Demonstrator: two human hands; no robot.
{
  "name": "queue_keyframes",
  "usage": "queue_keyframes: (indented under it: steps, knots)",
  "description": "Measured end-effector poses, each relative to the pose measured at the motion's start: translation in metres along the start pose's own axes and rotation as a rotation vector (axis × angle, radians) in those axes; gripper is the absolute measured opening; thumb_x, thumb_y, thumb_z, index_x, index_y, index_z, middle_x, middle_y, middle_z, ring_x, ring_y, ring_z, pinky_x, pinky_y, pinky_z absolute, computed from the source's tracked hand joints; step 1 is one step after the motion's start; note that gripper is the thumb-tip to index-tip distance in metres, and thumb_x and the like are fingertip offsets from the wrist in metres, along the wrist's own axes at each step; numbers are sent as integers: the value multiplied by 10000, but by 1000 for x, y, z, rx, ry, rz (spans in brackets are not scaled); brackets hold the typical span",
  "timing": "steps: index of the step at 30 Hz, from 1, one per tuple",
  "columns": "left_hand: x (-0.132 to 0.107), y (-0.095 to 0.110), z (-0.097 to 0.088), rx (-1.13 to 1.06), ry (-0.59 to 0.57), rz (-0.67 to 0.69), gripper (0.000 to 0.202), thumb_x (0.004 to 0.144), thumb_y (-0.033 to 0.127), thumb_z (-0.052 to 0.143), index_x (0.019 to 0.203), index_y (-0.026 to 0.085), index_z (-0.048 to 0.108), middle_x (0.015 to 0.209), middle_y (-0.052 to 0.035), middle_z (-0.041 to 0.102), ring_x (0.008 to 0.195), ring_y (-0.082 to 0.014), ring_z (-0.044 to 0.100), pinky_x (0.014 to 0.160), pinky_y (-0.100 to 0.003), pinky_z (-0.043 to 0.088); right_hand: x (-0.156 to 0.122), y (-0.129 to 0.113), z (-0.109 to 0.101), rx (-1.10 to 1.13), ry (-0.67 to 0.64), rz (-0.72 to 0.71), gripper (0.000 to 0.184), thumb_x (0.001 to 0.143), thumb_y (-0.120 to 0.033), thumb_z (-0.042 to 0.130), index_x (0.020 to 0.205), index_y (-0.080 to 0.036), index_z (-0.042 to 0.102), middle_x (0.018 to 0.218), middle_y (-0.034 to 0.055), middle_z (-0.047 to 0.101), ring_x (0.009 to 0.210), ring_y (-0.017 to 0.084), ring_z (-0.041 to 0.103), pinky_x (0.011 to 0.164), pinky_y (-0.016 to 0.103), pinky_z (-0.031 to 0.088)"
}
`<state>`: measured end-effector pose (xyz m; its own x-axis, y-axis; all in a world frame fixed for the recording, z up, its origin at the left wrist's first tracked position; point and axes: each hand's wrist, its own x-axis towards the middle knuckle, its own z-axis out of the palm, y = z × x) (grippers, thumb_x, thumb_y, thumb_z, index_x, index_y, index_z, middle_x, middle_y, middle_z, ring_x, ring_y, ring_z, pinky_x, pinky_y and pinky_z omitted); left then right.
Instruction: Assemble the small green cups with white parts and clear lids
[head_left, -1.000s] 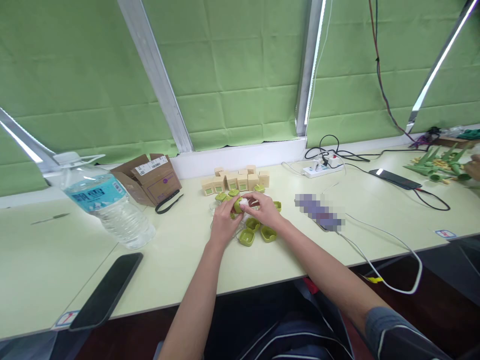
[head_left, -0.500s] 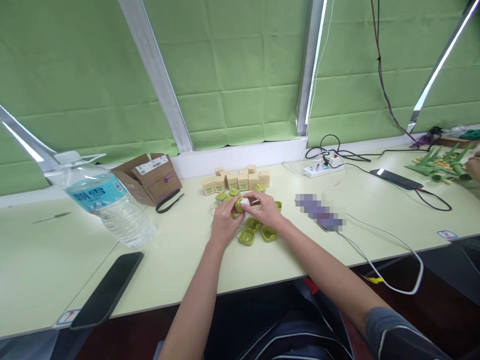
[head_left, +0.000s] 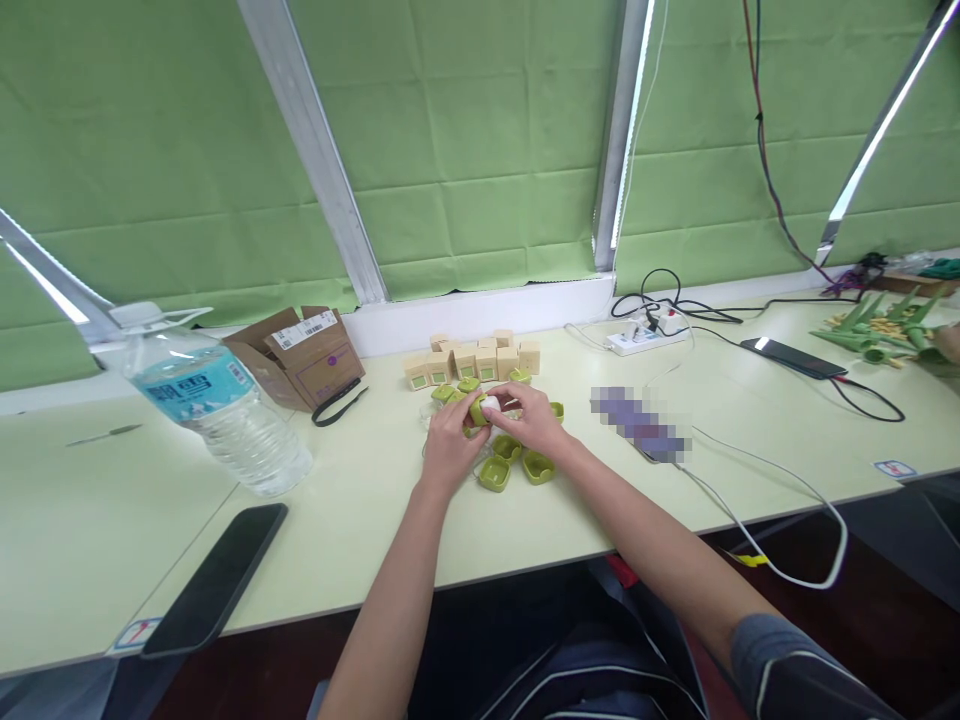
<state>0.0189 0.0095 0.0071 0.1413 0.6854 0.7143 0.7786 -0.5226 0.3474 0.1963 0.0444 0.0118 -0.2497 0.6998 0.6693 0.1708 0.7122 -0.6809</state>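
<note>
My left hand (head_left: 448, 442) and my right hand (head_left: 529, 417) meet over the middle of the pale table (head_left: 360, 500). Between their fingertips sits a small green case (head_left: 477, 409) with a white piece (head_left: 490, 404) at its end; the left fingers grip the case and the right fingers pinch the white piece. Several open green cases (head_left: 517, 462) lie just under and in front of the hands. A row of small tan boxes (head_left: 472, 358) stands behind them.
A big water bottle (head_left: 210, 400) lies at the left beside an open cardboard box (head_left: 304, 355). A black phone (head_left: 214, 580) rests near the front edge. A power strip (head_left: 645, 338), cables, another phone (head_left: 791, 357) and green paper cones (head_left: 874, 335) are to the right.
Almost nothing has moved; both hands stay closed on the green case with tiny finger shifts. A person's hand at the far right edge has drawn back.
</note>
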Motion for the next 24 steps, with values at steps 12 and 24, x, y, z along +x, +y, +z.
queue_keyframes:
  steps: [12,24]
  knots:
    - [0,1,0,28,-15,-11,457,845,201,709,1295,216,631,841,-12,671,768,-179,630,788,-332,498,1,-1,1,-6,16,7,267,862,-361,722,1075,-201,738,1005,61,740,898,181,704,837,347,636]
    - [0,-4,2,67,27,-22,424,832,245,751,1243,208,657,814,-11,672,750,-183,632,767,-333,495,2,1,0,58,85,102,223,801,-339,736,971,-197,718,912,40,754,816,176,722,789,339,654]
